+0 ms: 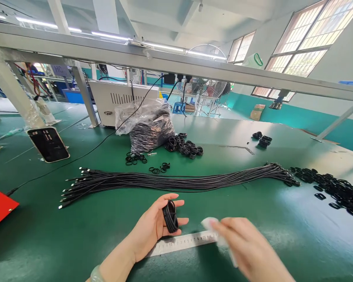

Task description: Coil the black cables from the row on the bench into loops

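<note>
My left hand [157,223] is turned palm up near the front of the green table, its fingers curled around a small coiled black cable [170,216]. Beneath and beside it lies a white ruler [188,241] with black markings. My right hand [241,239], blurred by motion, pinches a white cloth or tissue [213,225] by the ruler's right end. Behind both hands, a long bundle of straight black cables [179,182] stretches across the table, with connectors at its left end.
Black rings [135,158] and coiled cables [184,146] lie by a plastic bag [151,131]. Many black loops [338,192] are spread at right. A phone [48,144] leans at left, above a red box [0,209]. A metal beam [176,62] crosses overhead.
</note>
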{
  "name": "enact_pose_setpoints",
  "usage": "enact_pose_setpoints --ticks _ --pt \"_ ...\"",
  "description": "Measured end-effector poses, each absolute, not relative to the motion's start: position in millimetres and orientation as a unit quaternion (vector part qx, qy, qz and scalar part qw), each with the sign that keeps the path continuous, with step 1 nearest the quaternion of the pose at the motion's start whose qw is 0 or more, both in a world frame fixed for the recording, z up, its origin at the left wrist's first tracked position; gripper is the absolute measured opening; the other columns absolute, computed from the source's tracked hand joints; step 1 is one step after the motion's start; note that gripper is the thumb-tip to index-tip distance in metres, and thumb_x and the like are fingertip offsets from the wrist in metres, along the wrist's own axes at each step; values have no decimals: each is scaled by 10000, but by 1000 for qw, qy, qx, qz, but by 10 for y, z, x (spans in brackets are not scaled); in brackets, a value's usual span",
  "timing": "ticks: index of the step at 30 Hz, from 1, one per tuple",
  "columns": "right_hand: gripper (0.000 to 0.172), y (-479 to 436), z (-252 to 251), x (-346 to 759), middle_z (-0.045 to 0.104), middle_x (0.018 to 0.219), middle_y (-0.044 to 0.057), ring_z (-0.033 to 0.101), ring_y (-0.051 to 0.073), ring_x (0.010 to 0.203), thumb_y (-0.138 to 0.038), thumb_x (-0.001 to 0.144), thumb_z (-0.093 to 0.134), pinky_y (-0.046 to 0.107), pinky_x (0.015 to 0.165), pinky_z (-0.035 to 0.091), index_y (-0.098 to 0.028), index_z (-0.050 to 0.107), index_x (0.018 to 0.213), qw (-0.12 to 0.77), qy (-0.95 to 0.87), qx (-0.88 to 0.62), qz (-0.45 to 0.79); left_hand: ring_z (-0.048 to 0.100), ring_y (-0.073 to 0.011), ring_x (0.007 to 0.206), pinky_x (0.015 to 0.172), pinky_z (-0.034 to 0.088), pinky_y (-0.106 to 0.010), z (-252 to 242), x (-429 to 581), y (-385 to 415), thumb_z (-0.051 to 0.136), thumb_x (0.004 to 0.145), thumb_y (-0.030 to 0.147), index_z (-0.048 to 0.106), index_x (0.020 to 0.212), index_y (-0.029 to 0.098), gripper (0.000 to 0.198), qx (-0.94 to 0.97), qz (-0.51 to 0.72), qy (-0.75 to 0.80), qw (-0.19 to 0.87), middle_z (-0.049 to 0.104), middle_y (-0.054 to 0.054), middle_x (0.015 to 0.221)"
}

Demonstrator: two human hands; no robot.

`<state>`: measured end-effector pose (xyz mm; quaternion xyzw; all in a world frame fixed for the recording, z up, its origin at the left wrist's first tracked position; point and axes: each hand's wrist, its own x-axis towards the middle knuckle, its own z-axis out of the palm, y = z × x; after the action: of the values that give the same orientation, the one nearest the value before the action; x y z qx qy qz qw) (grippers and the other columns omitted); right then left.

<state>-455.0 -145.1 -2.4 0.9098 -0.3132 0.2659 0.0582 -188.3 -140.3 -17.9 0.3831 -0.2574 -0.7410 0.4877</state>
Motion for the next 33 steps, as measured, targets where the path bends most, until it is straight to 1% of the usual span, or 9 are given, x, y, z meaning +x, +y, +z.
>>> enact_pose_setpoints --ticks 2,5,7,10,14,18,23,28,33 --pt "394 -1631 -87 -4983 645 974 104 617 193 766 -155 921 370 295 675 487 -206 603 1235 131 -416 864 252 669 -296 987 699 537 -350 -173 -1875 -1414 449 913 438 588 1117 215 332 356 -761 -228 492 583 -113 1290" --pt "407 -1906 -264 -5491 653 819 92 553 181 538 -187 896 337 331 562 458 -205 686 1106 178 -552 795 179 666 -228 831 612 511 -307 -190 -1876 -1440 453 900 532 622 1006 188 398 354 -767 -202 495 647 -88 1046" --pt "371 -2008 -363 -5599 675 836 121 612 251 652 -231 870 384 390 607 479 -200 712 1041 191 -584 777 137 629 -179 724 581 497 -291 -211 -1881 -1455 460 889 572 628 957 187 426 358 -764 -203 497 621 -45 877" --pt "348 -1990 -357 -5330 675 1065 150 614 349 942 -346 875 474 505 756 483 -210 667 1131 195 -550 794 171 568 -134 634 555 480 -267 -237 -1900 -1459 468 882 589 619 855 178 439 362 -758 -215 499 563 -12 756" --pt "334 -1811 -73 -4522 620 1225 104 587 271 1063 -306 933 486 474 868 475 -266 558 1257 63 -408 878 245 492 -105 547 496 444 -238 -229 -1937 -1449 492 854 620 547 709 177 469 374 -735 -232 515 503 13 668" --pt "266 -1716 172 -3855 640 1173 83 576 246 1063 -180 921 518 494 943 431 -265 612 1155 -32 -317 909 268 453 -98 506 460 416 -225 -208 -1954 -1455 484 840 650 505 680 186 491 392 -711 -239 532 464 33 607" --pt "302 -1734 52 -3468 632 1136 63 571 209 1016 -131 952 439 395 894 477 -255 607 1170 -164 -304 877 335 433 -94 476 439 383 -213 -228 -1958 -1448 468 826 684 529 685 179 528 424 -684 -255 536 480 29 569" --pt "325 -1729 -244 -3391 568 1094 74 569 188 1029 -151 949 435 347 876 506 -249 558 1233 -285 -319 808 405 497 -131 579 541 418 -243 -244 -1960 -1390 286 856 726 608 907 195 622 499 -604 -349 514 557 6 632" --pt "450 -1714 -330 -3409 565 1074 68 562 202 931 -80 816 555 403 855 495 -276 588 1220 -226 -324 818 419 562 -188 998 872 451 -311 -257 -1888 -1323 286 895 667 483 1284 258 597 464 -618 -405 489 633 -50 1100"
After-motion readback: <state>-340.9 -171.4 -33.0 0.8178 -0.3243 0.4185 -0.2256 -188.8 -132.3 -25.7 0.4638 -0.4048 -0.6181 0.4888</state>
